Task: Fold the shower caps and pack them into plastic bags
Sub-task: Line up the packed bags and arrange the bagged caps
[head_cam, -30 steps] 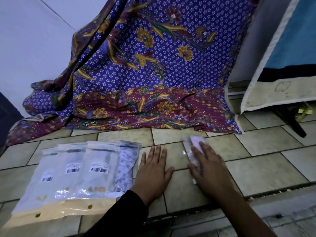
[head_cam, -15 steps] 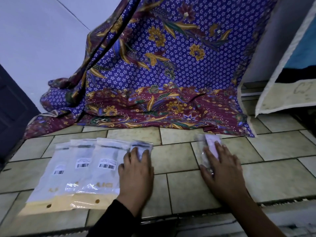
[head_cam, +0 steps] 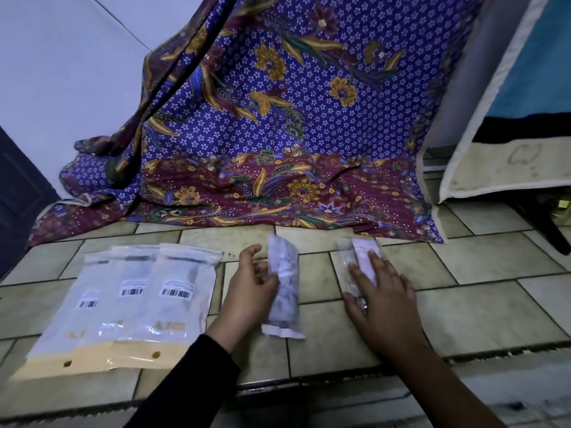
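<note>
Head view: the person kneels over a tiled floor. The left hand, coming out of a black sleeve, is at centre frame. Its grip is closed on the left edge of a packed bag, fingers curled against it and thumb raised apart. That bag lies lengthwise, blurred, with a patterned shower cap folded inside. Just right of it, the right hand lies flat with straight fingers, its grip apart, pressing down on a second bag that holds a pinkish cap. At lower left, well apart from both hands, three sealed bags with barcode labels overlap in a row on the floor. A purple and maroon batik cloth hangs across the upper frame, its hem spilling onto the tiles.
</note>
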